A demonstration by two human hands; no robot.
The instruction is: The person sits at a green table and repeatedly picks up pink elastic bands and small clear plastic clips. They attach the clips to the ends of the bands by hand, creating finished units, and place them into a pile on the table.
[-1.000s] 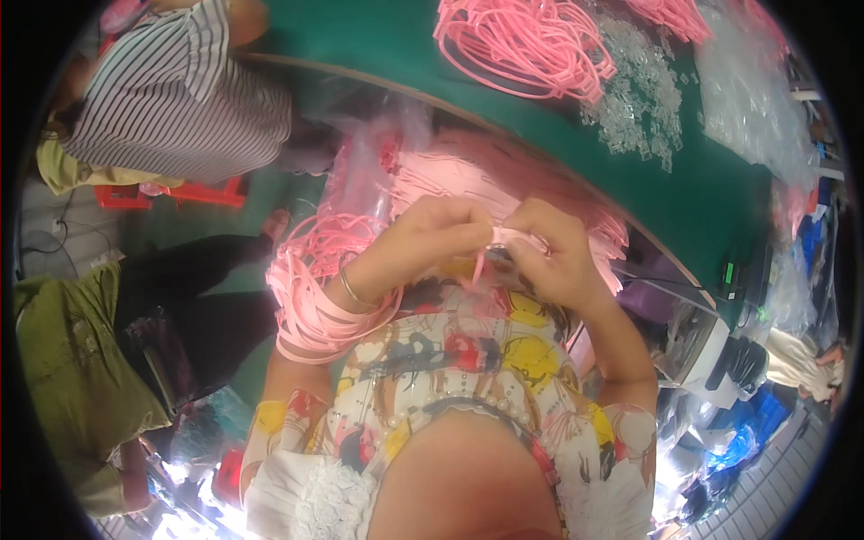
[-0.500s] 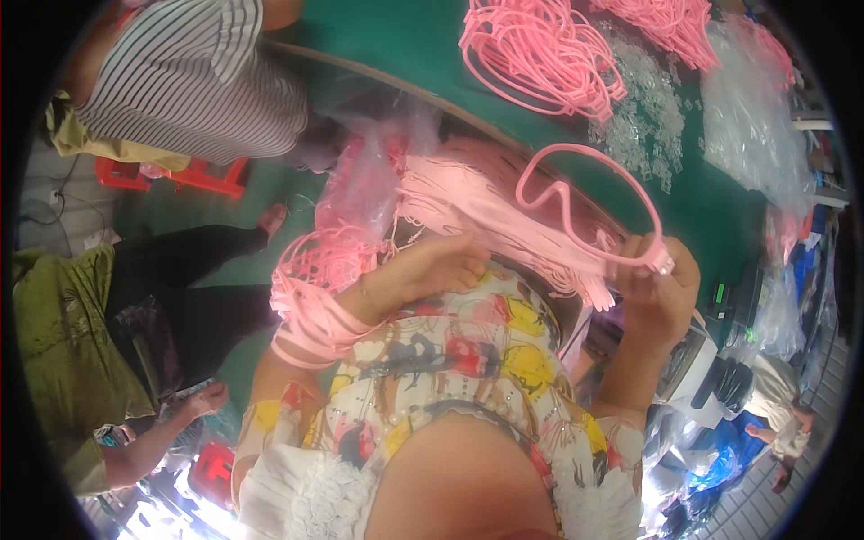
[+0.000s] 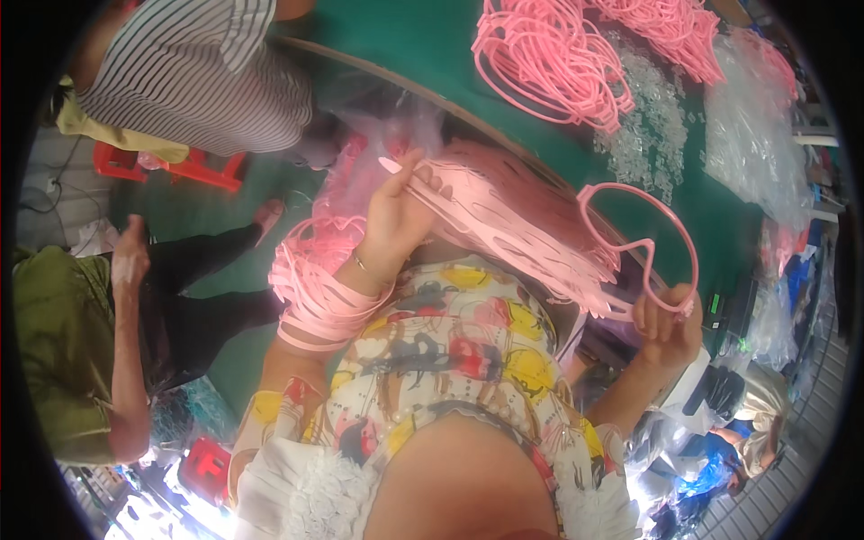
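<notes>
My left hand (image 3: 396, 216) is raised and grips a thick bundle of flat pink plastic strips (image 3: 513, 225) that fans out to the right across my lap. More pink strips (image 3: 315, 292) hang looped around my left forearm. My right hand (image 3: 664, 319) is out to the right and holds a single pink frame-shaped loop (image 3: 641, 243) by its lower end, lifted clear of the bundle.
A green table (image 3: 423, 36) curves across the top, carrying heaps of pink loops (image 3: 549, 58), a scatter of small clear parts (image 3: 643, 117) and clear plastic bags (image 3: 751, 135). A person in a striped top (image 3: 198, 72) sits at upper left, another in olive (image 3: 63, 351) at left.
My hands, joined at the bundle a second ago, have separated. The right hand drew one pink loop out to the right and lower; the left hand rose with the bundle.
</notes>
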